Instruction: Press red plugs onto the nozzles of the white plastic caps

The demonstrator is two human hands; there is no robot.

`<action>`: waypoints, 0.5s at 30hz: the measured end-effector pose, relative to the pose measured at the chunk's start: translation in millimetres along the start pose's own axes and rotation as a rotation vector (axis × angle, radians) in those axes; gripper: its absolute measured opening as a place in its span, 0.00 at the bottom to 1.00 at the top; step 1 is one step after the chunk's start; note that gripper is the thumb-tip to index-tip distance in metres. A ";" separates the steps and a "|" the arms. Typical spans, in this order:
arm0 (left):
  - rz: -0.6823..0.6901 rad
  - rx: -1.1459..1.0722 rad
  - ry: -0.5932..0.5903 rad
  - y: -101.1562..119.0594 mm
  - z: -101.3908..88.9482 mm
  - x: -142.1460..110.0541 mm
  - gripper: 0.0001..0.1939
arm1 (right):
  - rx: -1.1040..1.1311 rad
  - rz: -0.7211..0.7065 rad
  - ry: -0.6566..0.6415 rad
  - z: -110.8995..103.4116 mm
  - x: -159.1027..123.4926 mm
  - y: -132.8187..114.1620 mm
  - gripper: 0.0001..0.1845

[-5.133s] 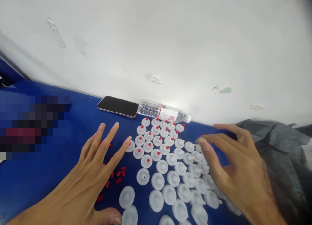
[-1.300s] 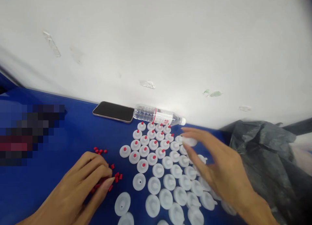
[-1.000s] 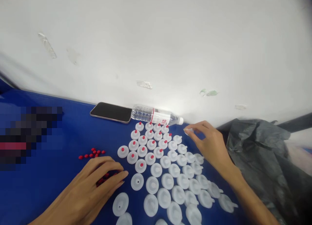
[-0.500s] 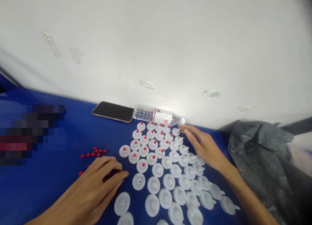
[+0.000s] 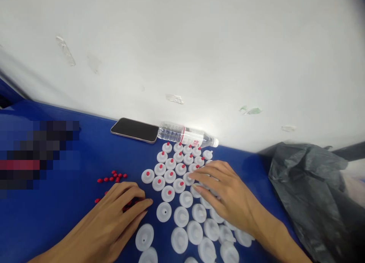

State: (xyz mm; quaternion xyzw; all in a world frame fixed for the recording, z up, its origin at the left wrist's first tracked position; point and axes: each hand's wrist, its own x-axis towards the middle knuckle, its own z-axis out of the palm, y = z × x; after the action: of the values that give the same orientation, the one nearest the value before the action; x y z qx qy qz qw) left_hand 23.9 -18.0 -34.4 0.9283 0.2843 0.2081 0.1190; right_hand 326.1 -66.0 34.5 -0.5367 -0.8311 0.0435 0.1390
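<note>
Several white round plastic caps [image 5: 182, 216] lie in rows on the blue table [image 5: 62, 213]; the far rows carry red plugs [image 5: 170, 163]. My right hand [image 5: 225, 192] lies over the middle caps, fingers stretched out and pointing left, fingertips near a plugged cap. My left hand [image 5: 114, 217] rests palm down on the table left of the caps, fingers together and slightly curled over a small heap of loose red plugs. More loose red plugs [image 5: 112, 176] lie just beyond it.
A black phone [image 5: 134, 129] and a lying clear water bottle [image 5: 186, 135] sit against the white wall [image 5: 182, 46]. A dark grey plastic bag [image 5: 310, 190] fills the right side. A blurred patch [image 5: 37, 152] covers the left.
My right hand drew back from the far edge by the bottle and now lies over the middle caps. My left hand stays on the red plugs.
</note>
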 end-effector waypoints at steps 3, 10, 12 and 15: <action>0.013 0.016 0.028 -0.7 -1.6 0.4 0.15 | -0.018 -0.034 -0.015 4.4 1.0 -3.1 0.14; 0.038 -0.011 0.039 -1.1 -3.1 1.1 0.15 | -0.063 -0.079 -0.021 7.4 -0.9 -3.2 0.14; 0.022 -0.040 0.073 -2.9 -4.7 0.5 0.15 | -0.058 -0.072 0.050 2.5 -2.9 -4.9 0.13; 0.040 -0.064 0.135 -6.8 -8.7 -1.2 0.17 | -0.020 -0.027 0.140 -6.6 -5.3 -14.4 0.11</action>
State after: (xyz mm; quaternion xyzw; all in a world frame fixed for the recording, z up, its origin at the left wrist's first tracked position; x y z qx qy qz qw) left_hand 15.8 -12.3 -29.4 0.9133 0.2665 0.2816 0.1248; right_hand 317.4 -77.4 43.0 -0.5285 -0.8269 -0.0043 0.1921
